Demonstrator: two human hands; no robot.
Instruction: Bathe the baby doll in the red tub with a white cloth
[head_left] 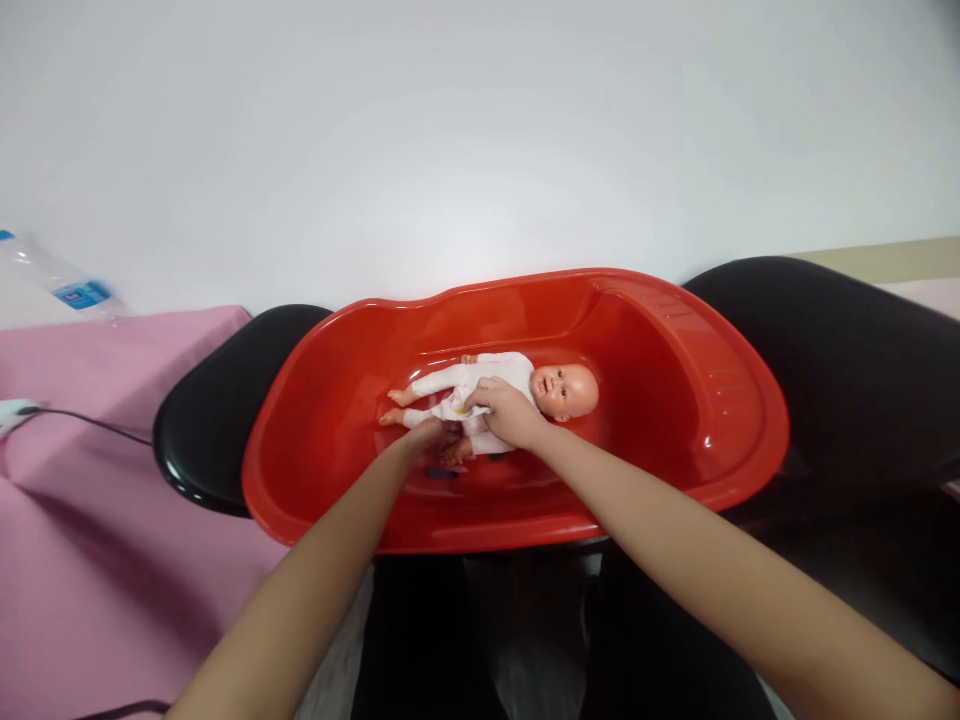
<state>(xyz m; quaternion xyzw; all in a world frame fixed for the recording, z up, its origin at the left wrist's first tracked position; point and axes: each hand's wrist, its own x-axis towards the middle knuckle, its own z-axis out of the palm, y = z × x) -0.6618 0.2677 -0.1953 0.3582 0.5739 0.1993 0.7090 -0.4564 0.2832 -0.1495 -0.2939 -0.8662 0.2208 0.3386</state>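
Observation:
A baby doll (555, 390) lies on its back in a red baby bathtub (315, 450), its head to the right and its feet to the left. The limbs and trunk are white. Around its hips is a white diaper (450, 405) with a small yellow mark. My right hand (511, 412) is over the doll's waist, thumb and fingers pinched on the diaper. On the near side of the hips, my left hand (435, 436) is closed against the diaper's lower edge. Its fingertips are in shade and partly hidden, so what they grip is unclear.
Black chair seats support the tub, one at the left (202, 430) and one at the right (840, 380). Pink cloth (97, 380) covers a surface at the left, with a plastic bottle (82, 293) and a black cable (90, 422). A white wall (450, 130) stands behind.

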